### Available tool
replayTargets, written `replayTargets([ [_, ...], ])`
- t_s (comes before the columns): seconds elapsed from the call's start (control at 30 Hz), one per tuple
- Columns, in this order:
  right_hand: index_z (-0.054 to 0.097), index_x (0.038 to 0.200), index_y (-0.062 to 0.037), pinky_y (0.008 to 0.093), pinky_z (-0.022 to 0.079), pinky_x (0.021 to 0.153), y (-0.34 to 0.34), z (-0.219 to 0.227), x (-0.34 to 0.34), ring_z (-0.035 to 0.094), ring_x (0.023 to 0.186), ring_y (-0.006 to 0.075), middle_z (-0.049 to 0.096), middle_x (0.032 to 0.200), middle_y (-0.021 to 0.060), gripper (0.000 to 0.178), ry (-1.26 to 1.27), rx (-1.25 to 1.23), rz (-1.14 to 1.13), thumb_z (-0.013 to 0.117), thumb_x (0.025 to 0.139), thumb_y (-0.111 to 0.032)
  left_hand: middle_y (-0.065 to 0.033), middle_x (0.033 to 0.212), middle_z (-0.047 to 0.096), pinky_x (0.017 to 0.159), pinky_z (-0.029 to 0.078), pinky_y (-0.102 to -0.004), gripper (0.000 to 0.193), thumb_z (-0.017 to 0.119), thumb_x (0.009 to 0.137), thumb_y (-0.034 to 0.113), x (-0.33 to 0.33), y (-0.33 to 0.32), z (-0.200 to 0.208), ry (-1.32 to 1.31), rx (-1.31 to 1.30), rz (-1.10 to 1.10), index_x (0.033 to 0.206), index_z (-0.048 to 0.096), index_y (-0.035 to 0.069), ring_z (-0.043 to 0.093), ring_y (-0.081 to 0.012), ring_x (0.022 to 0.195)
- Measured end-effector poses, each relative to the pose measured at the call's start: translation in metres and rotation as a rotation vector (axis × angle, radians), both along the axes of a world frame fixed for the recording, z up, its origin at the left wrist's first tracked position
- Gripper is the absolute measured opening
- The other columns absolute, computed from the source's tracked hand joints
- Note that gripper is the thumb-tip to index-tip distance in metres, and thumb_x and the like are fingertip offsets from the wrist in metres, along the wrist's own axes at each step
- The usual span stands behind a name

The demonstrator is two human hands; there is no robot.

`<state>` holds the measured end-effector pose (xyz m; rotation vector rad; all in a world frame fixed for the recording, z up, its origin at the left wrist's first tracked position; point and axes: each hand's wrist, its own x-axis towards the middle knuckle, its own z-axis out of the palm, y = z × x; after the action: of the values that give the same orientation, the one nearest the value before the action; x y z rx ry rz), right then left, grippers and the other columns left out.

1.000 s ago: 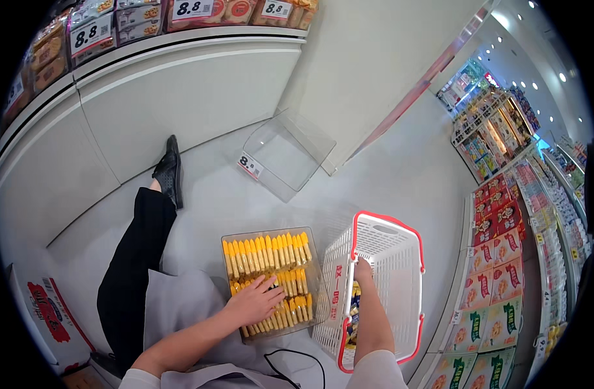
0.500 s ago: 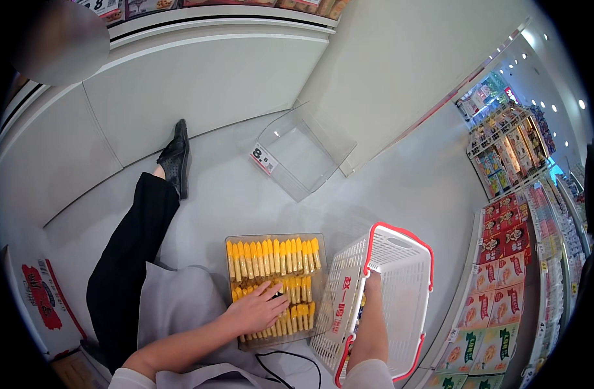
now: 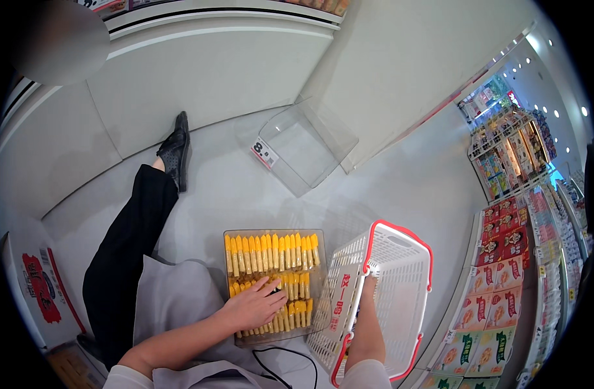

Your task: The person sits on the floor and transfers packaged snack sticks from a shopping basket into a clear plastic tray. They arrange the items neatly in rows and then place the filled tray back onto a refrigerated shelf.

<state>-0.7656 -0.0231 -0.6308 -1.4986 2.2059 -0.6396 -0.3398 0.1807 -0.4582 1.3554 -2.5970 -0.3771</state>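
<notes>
A clear shallow tray (image 3: 324,272) stands on the floor before me, holding three rows of slim stick snacks (image 3: 271,253) in clear wrappers with yellow ends. My left hand (image 3: 256,307) rests across the middle and lower rows, fingers apart; a small dark thing shows by the fingers, too small to name. To the right of the tray is a white shopping basket (image 3: 400,292) with red handles. My right hand (image 3: 369,288) reaches into it; its fingers are hidden by the basket's wall. Some small packs inside the basket show only in part.
An empty clear bin (image 3: 303,152) with a price tag lies ahead, near a pale cabinet (image 3: 206,84). My outstretched leg (image 3: 125,240) lies at the left, near a white carton (image 3: 41,292). Shelves of boxed goods (image 3: 491,305) line the right. A black cable (image 3: 290,351) runs below the tray.
The view has shifted slightly. My left hand stays on the sticks and my right arm stays in the basket, with little visible movement.
</notes>
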Motion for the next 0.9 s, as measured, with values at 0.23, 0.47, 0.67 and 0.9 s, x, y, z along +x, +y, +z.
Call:
replayTargets([
  [0.23, 0.049, 0.121, -0.0098, 0.0493, 0.045, 0.088, 0.007, -0.014, -0.023, 0.056, 0.106, 0.0413, 0.062, 0.108, 0.0199, 0.054, 0.029, 0.145, -0.144, 0.070, 0.076, -0.031, -0.0053, 0.133, 0.050, 0.111, 0.025, -0.0457, 0.044, 0.051, 0.090, 0.033, -0.002, -0.001, 0.001, 0.032, -0.028, -0.025, 0.126, 0.053, 0.009, 0.036, -0.0285, 0.133],
  [0.47, 0.054, 0.104, -0.0001, 0.0420, 0.048, 0.079, 0.038, 0.136, 0.036, 0.063, 0.089, 0.0350, 0.064, 0.091, 0.0218, 0.037, 0.219, -0.217, 0.058, 0.071, 0.073, -0.013, -0.0055, 0.131, 0.051, 0.111, 0.026, -0.0450, 0.042, 0.054, 0.089, 0.032, -0.004, -0.002, 0.008, 0.042, -0.059, -0.005, 0.124, 0.056, 0.009, 0.037, -0.0284, 0.132],
  [0.67, 0.037, 0.132, -0.0019, 0.0287, 0.050, 0.078, 0.118, 0.331, 0.188, 0.060, 0.091, 0.0183, 0.059, 0.105, 0.0139, 0.053, -0.389, -0.357, 0.167, 0.060, 0.085, 0.003, -0.0053, 0.125, 0.053, 0.112, 0.025, -0.0441, 0.039, 0.054, 0.088, 0.030, 0.002, 0.007, -0.013, 0.063, -0.073, 0.066, 0.119, 0.058, 0.008, 0.038, -0.0278, 0.131],
  [0.9, 0.036, 0.137, -0.0035, 0.0442, 0.049, 0.083, 0.184, 0.238, 0.265, 0.060, 0.100, 0.0386, 0.058, 0.115, 0.0229, 0.067, 0.215, 0.025, 0.438, 0.068, 0.078, -0.004, -0.0046, 0.132, 0.050, 0.113, 0.024, -0.0440, 0.043, 0.055, 0.087, 0.032, -0.002, 0.004, -0.010, 0.075, -0.029, 0.041, 0.124, 0.055, 0.009, 0.035, -0.0276, 0.134],
])
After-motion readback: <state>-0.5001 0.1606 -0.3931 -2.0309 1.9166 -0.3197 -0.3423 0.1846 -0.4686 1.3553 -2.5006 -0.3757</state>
